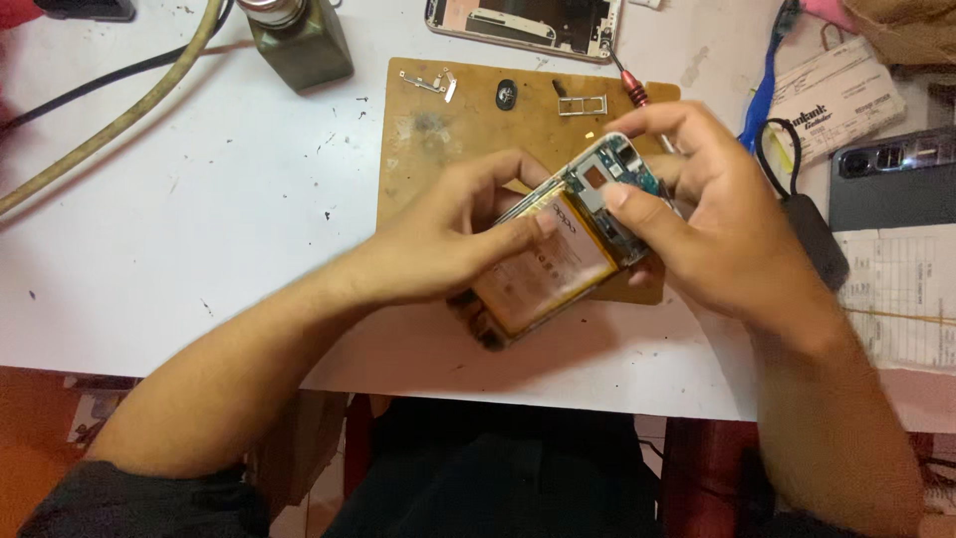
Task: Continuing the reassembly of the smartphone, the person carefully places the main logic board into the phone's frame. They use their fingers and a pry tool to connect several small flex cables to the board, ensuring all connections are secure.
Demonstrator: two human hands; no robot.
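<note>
Phone (558, 254): opened, back cover off, held just above the brown mat (438, 159) near the table's (199, 229) front edge.
Long axis: runs diagonally, from lower left near the person to upper right away from them.
Ends: circuit-board end points up and right; the other end points down and left.
Tilt: open side faces up toward the camera, slightly raised at the far end.
Battery (543, 264): yellowish, fills the lower left part of the phone.
Left hand (458, 239): clamped on the phone's lower left part, thumb lying on the battery, fingers curled over the far edge.
Right hand (697, 219): closed on the upper right end, thumb pressing on the board beside the camera cut-out.
Mat: small metal parts and a card tray (581, 104) lie along its far edge.
Behind: a second phone shell (523, 25) and a red-handled tool (632, 88).
</note>
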